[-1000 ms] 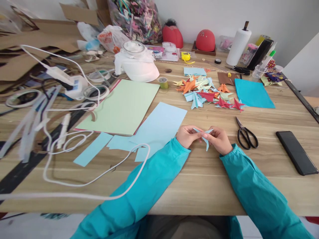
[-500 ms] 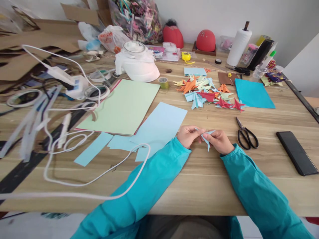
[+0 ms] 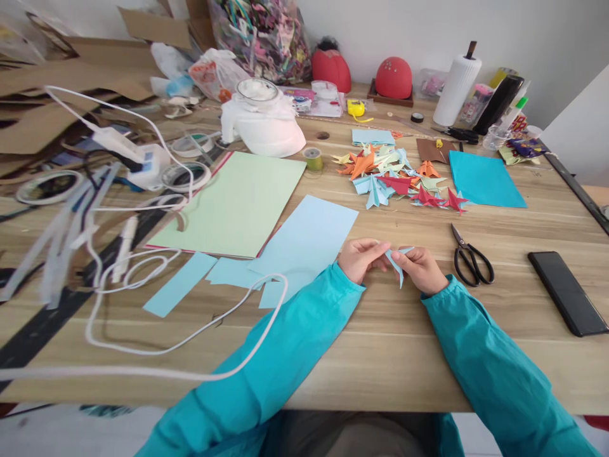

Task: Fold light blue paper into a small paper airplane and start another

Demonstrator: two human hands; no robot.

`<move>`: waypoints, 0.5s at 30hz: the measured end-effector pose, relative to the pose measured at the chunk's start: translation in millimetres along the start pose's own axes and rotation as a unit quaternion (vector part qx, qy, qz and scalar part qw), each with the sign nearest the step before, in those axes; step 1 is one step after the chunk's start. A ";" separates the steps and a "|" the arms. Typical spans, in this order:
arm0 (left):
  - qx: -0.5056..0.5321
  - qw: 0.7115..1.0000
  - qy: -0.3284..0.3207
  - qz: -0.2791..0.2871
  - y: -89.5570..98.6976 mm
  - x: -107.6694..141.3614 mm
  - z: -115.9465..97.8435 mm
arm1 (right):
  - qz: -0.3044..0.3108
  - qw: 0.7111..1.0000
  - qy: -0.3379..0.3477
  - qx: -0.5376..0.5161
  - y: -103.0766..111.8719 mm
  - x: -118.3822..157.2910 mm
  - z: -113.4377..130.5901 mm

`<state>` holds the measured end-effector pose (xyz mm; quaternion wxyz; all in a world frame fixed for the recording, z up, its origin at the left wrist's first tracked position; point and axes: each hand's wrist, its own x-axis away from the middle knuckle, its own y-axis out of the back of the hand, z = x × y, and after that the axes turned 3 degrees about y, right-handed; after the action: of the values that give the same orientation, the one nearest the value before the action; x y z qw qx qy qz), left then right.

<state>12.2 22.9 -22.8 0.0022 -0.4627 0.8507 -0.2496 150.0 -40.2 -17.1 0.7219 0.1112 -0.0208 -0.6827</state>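
Note:
A small folded piece of light blue paper [image 3: 394,266] is pinched between both hands above the wooden table. My left hand [image 3: 360,259] grips its left side with thumb and fingertips, and my right hand [image 3: 422,269] is closed on its right part. One pointed end hangs down between them. Light blue sheets and cut pieces [image 3: 316,231] lie left of my hands, partly beside a pale green sheet [image 3: 238,203]. Beyond my hands is a pile of folded paper shapes [image 3: 378,190] in orange, red, green and blue.
Black-handled scissors [image 3: 471,257] and a phone [image 3: 566,292] lie to the right. Bright blue paper [image 3: 485,179] sits behind the scissors. A white cable [image 3: 190,377] loops across the left side, near tape rolls [image 3: 185,176]. A thread spool [image 3: 313,158] stands behind the sheets.
The folded paper has shifted slightly between my fingers, its hanging point a little to the right. Both hands stay in nearly the same place.

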 end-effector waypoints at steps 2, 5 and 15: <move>-0.009 1.000 -0.004 -0.006 -0.2 1.4 -1.7 | 0.002 1.000 0.000 -0.001 -0.4 -0.2 1.4; 0.005 1.000 0.003 -0.004 -0.4 2.8 -3.9 | 0.011 1.000 0.004 0.002 -0.8 -0.5 2.3; -0.031 0.999 -0.034 -0.025 0.9 -0.5 2.9 | 0.024 0.999 0.021 0.005 -0.4 -0.6 -1.5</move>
<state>12.4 22.4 -25.9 0.0103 -0.4914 0.8458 -0.2075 149.8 -39.4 -18.6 0.7378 0.1284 -0.0115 -0.6626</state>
